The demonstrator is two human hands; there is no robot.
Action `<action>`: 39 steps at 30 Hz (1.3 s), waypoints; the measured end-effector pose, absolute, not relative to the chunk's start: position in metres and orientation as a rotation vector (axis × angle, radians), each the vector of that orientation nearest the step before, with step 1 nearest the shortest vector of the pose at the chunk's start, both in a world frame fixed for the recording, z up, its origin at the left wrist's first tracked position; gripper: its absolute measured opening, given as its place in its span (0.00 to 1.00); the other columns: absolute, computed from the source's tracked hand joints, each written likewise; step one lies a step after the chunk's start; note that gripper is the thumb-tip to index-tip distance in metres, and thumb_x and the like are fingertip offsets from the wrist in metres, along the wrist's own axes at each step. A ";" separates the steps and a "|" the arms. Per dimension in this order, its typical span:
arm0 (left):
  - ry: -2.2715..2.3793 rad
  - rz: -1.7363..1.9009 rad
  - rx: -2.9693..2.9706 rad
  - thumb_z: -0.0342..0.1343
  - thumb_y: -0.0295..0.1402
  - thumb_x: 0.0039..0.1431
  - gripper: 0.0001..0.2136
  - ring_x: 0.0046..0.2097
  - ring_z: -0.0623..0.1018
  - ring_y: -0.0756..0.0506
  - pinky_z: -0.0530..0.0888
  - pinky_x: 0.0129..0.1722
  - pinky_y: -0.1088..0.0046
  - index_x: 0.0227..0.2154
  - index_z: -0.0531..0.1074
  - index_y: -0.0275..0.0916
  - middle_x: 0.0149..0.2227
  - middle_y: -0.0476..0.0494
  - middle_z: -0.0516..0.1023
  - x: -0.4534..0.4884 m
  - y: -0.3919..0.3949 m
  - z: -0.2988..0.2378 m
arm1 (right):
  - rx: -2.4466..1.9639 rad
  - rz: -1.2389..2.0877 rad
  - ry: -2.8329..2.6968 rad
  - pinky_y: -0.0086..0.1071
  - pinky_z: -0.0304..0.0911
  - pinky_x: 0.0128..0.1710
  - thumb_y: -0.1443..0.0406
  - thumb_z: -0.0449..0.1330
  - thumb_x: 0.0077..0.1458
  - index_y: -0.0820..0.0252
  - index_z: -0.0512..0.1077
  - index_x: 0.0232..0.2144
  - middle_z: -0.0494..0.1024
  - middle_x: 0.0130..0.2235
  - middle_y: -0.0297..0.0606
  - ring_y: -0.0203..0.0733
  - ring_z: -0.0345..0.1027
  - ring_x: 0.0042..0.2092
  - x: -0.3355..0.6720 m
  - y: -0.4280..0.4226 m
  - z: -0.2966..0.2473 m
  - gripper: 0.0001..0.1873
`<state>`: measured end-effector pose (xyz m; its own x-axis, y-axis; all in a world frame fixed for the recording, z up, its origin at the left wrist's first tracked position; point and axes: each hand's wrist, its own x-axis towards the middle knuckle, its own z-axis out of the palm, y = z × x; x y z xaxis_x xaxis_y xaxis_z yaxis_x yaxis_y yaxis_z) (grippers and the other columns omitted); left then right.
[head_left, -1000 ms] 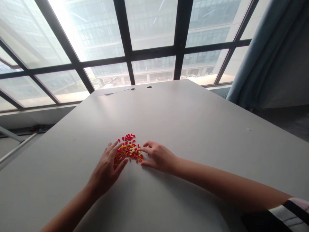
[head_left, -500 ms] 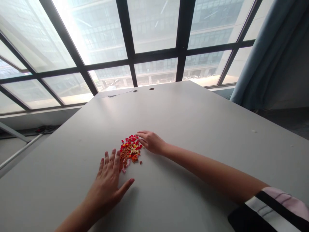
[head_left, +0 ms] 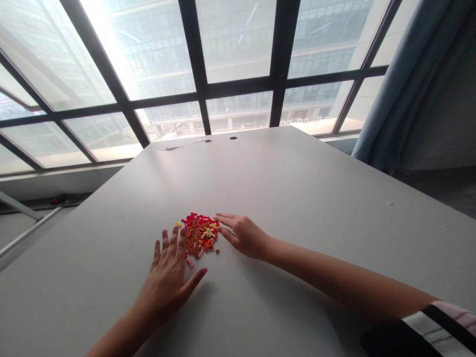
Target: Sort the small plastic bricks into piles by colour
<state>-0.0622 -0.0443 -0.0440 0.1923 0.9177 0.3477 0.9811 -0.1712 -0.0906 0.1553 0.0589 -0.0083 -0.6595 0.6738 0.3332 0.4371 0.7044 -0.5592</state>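
The left hand [head_left: 165,275] lies open on the grey laminate table [head_left: 297,188], its fingers touching the edge of a heap of small red, orange and yellow plastic bricks [head_left: 199,235]. The right hand [head_left: 243,237], also open and holding nothing, has slid lower than before, just beside the heap, which now looks tighter.

The heap of tiny plastic bricks [head_left: 200,235] mixes red, orange, yellow, cream and brown, with a few pink pieces. The sleeve [head_left: 433,329] has black, white and pink stripes, the desk [head_left: 297,188] is pale grey, and the curtain [head_left: 405,84] is slate blue.
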 end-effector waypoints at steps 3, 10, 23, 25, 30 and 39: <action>-1.875 -0.268 -2.133 0.36 0.56 0.59 0.41 0.67 0.40 0.33 0.47 0.63 0.49 0.65 0.37 0.29 0.67 0.32 0.42 -0.079 -0.038 -0.040 | -0.915 0.507 -2.440 0.40 0.61 0.53 0.62 0.60 0.54 0.62 0.68 0.53 0.71 0.55 0.47 0.47 0.66 0.55 0.165 0.037 -0.008 0.24; -2.161 -0.057 -2.128 0.34 0.56 0.59 0.42 0.66 0.40 0.30 0.47 0.63 0.48 0.64 0.44 0.22 0.66 0.30 0.46 -0.108 -0.004 -0.038 | -1.021 0.382 -2.537 0.37 0.56 0.44 0.63 0.62 0.54 0.57 0.77 0.32 0.80 0.36 0.38 0.43 0.71 0.41 0.143 0.037 -0.006 0.05; -2.000 -0.297 -2.346 0.32 0.50 0.64 0.34 0.67 0.41 0.37 0.47 0.65 0.52 0.65 0.40 0.30 0.66 0.37 0.46 -0.113 0.010 -0.040 | -1.108 0.640 -2.152 0.41 0.54 0.59 0.66 0.55 0.57 0.70 0.67 0.54 0.68 0.56 0.54 0.48 0.59 0.59 0.130 0.055 -0.021 0.22; -2.018 -0.302 -2.349 0.32 0.51 0.63 0.36 0.67 0.41 0.36 0.48 0.64 0.52 0.65 0.42 0.27 0.66 0.35 0.47 -0.112 0.018 -0.040 | -1.137 0.744 -2.128 0.43 0.50 0.62 0.65 0.52 0.59 0.73 0.62 0.57 0.63 0.60 0.56 0.49 0.53 0.63 0.117 0.057 -0.022 0.25; -1.915 -0.314 -2.401 0.33 0.49 0.64 0.33 0.67 0.43 0.37 0.50 0.64 0.52 0.64 0.45 0.29 0.66 0.37 0.49 -0.115 0.022 -0.047 | -1.093 0.881 -2.098 0.43 0.47 0.64 0.67 0.50 0.59 0.78 0.55 0.60 0.59 0.61 0.58 0.50 0.49 0.64 0.096 0.053 -0.022 0.29; -1.963 -0.354 -2.136 0.38 0.50 0.62 0.35 0.64 0.54 0.30 0.57 0.61 0.47 0.62 0.53 0.23 0.62 0.28 0.58 -0.081 -0.008 -0.038 | -1.098 0.745 -2.112 0.43 0.51 0.62 0.67 0.48 0.59 0.75 0.57 0.59 0.63 0.59 0.57 0.48 0.54 0.62 0.141 0.044 -0.018 0.27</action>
<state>-0.0805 -0.0083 -0.0379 0.0794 0.9438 0.3209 0.9964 -0.0844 0.0017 0.1411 0.0436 -0.0181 -0.4495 0.8501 0.2745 0.4898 0.4915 -0.7200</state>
